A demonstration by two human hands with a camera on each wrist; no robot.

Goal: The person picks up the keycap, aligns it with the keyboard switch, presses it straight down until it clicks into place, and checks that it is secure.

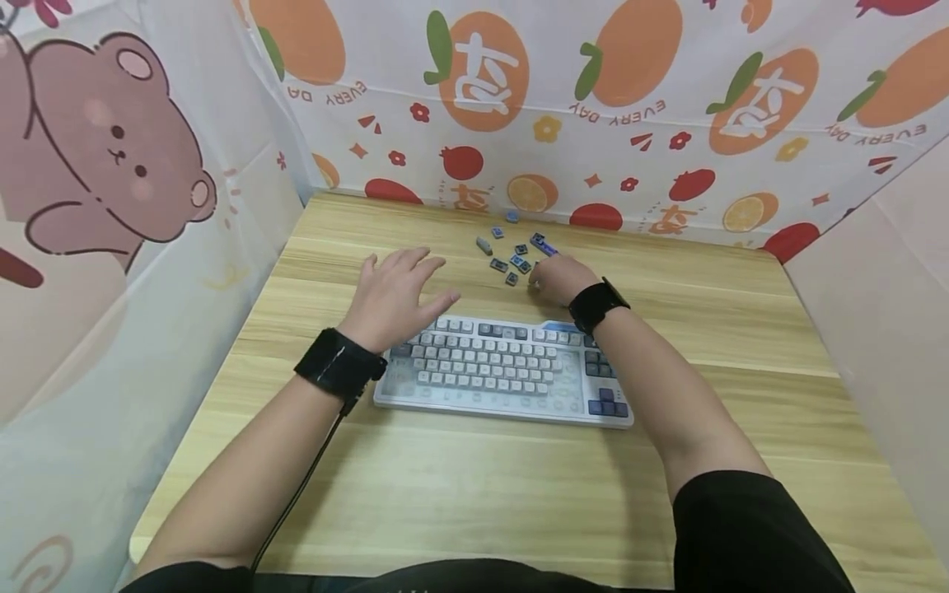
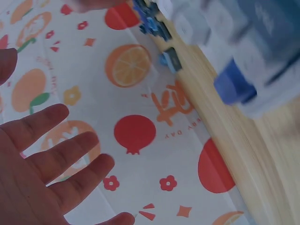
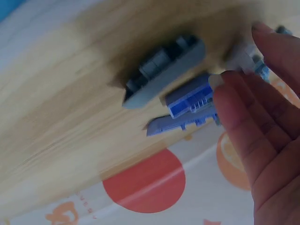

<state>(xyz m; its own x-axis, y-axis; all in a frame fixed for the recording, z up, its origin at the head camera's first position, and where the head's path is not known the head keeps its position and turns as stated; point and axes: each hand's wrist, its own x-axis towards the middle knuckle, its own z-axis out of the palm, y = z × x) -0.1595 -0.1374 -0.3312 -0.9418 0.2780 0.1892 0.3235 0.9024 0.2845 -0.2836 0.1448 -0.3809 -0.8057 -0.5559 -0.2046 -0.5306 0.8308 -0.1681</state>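
Note:
A white keyboard (image 1: 474, 403) lies on the table, several keycaps off its side and bottom areas. Behind it, loose blue and grey keycaps (image 1: 521, 263) are scattered. My right hand (image 1: 562, 278) is down among them at the right side of the group. In the right wrist view, its thumb and fingers (image 3: 241, 117) are apart, close to a blue keycap (image 3: 190, 96) and a blurred pale one; a long grey keycap (image 3: 164, 70) lies nearby, underside showing. My left hand (image 1: 393, 296) hovers over the keyboard's back left corner, fingers spread, holding nothing.
The wooden table (image 1: 460, 486) extends around the keyboard. A fruit-print cloth (image 1: 549, 156) hangs along the back edge, and a bear-print cloth (image 1: 96, 329) hangs at the left. A cable (image 1: 300, 486) runs from the left wristband along the forearm.

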